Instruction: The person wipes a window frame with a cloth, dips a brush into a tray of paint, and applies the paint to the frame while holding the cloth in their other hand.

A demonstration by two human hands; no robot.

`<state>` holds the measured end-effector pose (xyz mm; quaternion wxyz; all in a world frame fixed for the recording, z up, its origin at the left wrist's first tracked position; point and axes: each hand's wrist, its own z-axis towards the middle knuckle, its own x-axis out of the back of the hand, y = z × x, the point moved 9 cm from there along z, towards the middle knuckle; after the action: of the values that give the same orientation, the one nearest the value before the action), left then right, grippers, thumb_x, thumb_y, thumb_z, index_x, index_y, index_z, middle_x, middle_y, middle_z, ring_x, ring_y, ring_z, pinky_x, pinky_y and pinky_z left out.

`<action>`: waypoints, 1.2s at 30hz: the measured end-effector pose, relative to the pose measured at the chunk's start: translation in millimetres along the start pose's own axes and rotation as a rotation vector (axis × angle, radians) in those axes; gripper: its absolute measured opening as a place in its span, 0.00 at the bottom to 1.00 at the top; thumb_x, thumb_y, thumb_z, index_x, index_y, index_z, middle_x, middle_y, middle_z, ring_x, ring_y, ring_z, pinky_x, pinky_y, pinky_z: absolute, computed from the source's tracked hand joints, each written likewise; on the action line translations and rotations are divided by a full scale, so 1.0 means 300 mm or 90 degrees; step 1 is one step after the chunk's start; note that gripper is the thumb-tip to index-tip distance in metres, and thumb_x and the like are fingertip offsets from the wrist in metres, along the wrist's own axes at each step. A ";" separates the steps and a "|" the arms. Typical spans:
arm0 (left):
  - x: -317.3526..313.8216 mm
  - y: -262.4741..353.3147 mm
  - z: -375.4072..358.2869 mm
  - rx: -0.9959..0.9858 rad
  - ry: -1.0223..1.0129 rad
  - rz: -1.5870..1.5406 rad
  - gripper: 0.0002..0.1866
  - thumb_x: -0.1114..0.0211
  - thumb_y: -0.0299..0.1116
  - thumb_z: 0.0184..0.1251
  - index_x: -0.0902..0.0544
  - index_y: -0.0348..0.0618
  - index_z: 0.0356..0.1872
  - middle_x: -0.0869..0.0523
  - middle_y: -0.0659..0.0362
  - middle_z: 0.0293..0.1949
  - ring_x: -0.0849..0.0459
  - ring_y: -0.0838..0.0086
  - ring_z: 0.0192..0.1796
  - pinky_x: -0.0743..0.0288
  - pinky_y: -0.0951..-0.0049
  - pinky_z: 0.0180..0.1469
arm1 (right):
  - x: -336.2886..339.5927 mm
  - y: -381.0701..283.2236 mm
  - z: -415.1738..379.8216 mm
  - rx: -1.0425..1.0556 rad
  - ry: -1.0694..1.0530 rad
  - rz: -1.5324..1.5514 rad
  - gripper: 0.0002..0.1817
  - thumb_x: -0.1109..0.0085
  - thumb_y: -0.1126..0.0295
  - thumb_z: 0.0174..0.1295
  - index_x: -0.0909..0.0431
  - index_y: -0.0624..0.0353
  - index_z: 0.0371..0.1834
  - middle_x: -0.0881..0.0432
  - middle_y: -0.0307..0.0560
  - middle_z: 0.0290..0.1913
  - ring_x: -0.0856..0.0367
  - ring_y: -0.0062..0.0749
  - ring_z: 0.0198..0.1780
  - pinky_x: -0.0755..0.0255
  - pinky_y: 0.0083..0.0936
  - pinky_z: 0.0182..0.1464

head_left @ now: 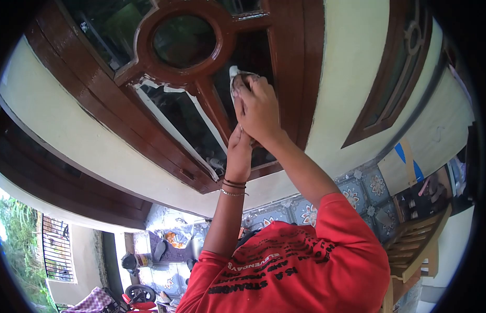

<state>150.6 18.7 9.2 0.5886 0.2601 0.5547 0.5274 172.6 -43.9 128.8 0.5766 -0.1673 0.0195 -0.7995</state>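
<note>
A brown wooden window frame (pixel 209 101) with dark glass panes fills the upper view. White masking strips (pixel 175 146) line the edges of its lower left pane. Over the right pane, my right hand (pixel 258 107) has its fingers bent round a whitish strip or cloth (pixel 233 75); part of it is hidden behind the fingers. My left hand (pixel 240 154), with dark bands and a chain at the wrist, is just below, touching or very near the right hand's heel. Its fingertips are hidden, so what it holds cannot be made out.
Another brown window (pixel 392 78) is in the wall at right. A wooden bench (pixel 420 242) stands at lower right. Patterned floor tiles (pixel 308 214) run below the wall. Small containers, a plastic sheet and a red motorbike (pixel 138 300) are at lower left.
</note>
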 end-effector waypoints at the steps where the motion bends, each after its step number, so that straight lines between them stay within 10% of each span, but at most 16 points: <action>1: 0.005 0.005 0.012 -0.003 0.001 -0.003 0.20 0.57 0.36 0.73 0.35 0.38 0.61 0.27 0.59 0.56 0.27 0.74 0.55 0.33 0.71 0.56 | -0.007 -0.001 0.014 0.019 0.020 -0.040 0.14 0.44 0.75 0.48 0.23 0.63 0.41 0.27 0.49 0.38 0.30 0.44 0.40 0.35 0.35 0.40; 30: 0.020 -0.061 0.014 0.061 -0.012 -0.033 0.14 0.57 0.37 0.73 0.27 0.40 0.47 0.19 0.59 0.43 0.21 0.73 0.45 0.28 0.69 0.50 | -0.069 -0.077 0.016 0.161 -0.061 -0.160 0.17 0.47 0.72 0.49 0.22 0.55 0.45 0.25 0.47 0.40 0.30 0.37 0.44 0.38 0.33 0.43; 33: 0.009 -0.069 0.011 0.049 0.005 -0.055 0.15 0.58 0.37 0.73 0.27 0.39 0.48 0.19 0.56 0.43 0.20 0.70 0.46 0.29 0.69 0.52 | -0.079 -0.043 0.035 0.059 -0.141 -0.047 0.14 0.48 0.73 0.52 0.23 0.59 0.43 0.25 0.49 0.39 0.29 0.39 0.43 0.36 0.34 0.43; 36: -0.018 -0.062 0.005 0.044 -0.005 -0.130 0.14 0.56 0.38 0.72 0.26 0.41 0.46 0.20 0.62 0.40 0.21 0.76 0.43 0.28 0.74 0.45 | -0.178 0.011 -0.001 -0.291 -0.148 0.606 0.09 0.56 0.75 0.57 0.27 0.66 0.37 0.26 0.57 0.37 0.26 0.51 0.40 0.33 0.37 0.46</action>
<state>159.1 8.6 -5.0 0.6321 0.2242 0.5938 0.4444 190.5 4.5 114.7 0.8223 -0.3489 0.2026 -0.4013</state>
